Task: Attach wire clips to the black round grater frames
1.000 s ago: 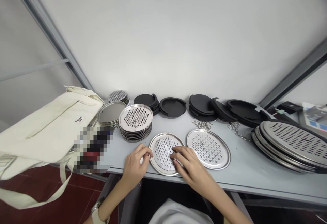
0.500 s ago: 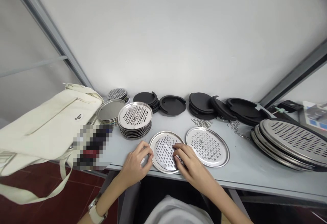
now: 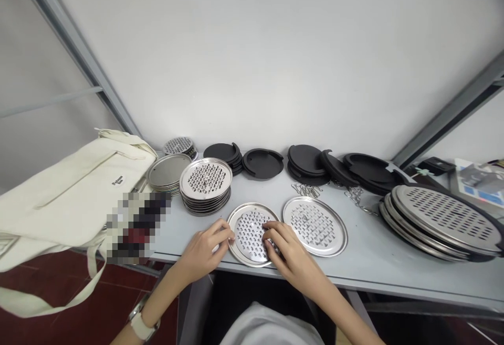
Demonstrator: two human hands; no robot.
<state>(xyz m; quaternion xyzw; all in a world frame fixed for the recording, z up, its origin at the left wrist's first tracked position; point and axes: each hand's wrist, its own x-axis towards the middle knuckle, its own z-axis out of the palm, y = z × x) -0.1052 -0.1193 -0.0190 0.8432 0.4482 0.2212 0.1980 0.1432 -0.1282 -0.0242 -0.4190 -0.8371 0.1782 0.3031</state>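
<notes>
A round metal plate with a raised rim (image 3: pixel 239 251) lies near the front edge of the table, and a perforated grater disc (image 3: pixel 251 234) rests inside it. My left hand (image 3: pixel 208 248) is at the plate's left rim, thumb and fingers curled together; whatever they may hold is hidden. My right hand (image 3: pixel 289 248) has its bent fingers and thumb closed at the right edge of the grater disc. Just to the right lies a second round metal plate (image 3: pixel 342 242) with a grating pattern in its middle.
Behind my left hand stand a stack of grater plates (image 3: pixel 206 179) and a stack of plain metal discs (image 3: pixel 169 170). Black round holders (image 3: pixel 263 164) line the wall, with metal chains (image 3: pixel 356 195) before them. Large oval graters (image 3: pixel 444 219) are piled right; a cream bag (image 3: pixel 74 192) lies left.
The view has shifted slightly, so the table things appear a little farther left. My left fingertips have drawn closer together at the plate's rim. My right hand stays on the grater disc.
</notes>
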